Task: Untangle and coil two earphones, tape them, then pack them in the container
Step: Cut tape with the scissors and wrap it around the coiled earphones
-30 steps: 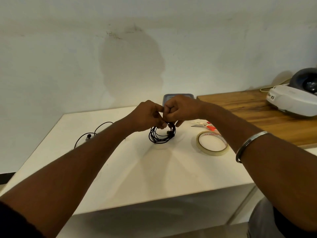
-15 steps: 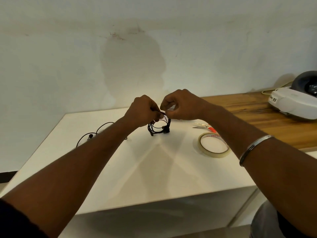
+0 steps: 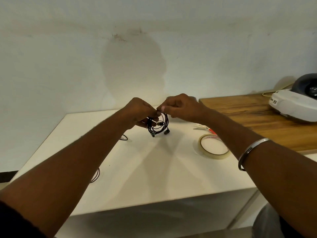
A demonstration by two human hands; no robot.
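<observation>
A coiled black earphone point(image 3: 158, 124) hangs in a small loop just above the white table point(image 3: 154, 169). My left hand point(image 3: 139, 112) pinches the coil at its upper left. My right hand point(image 3: 180, 108) pinches it at the top, fingertip to fingertip with the left. Two earbuds dangle at the coil's bottom. The second black earphone point(image 3: 97, 175) lies on the table to the left, mostly hidden under my left forearm. The container is almost wholly hidden behind my right hand.
A roll of clear tape point(image 3: 213, 146) lies flat right of the coil. Scissors point(image 3: 204, 128) with a red handle lie beyond it. A wooden counter point(image 3: 248, 114) adjoins on the right, carrying a white headset point(image 3: 295, 105). A wall stands close behind.
Both hands have lifted the coil off the table and drawn slightly apart. The loop now hangs upright between the fingertips.
</observation>
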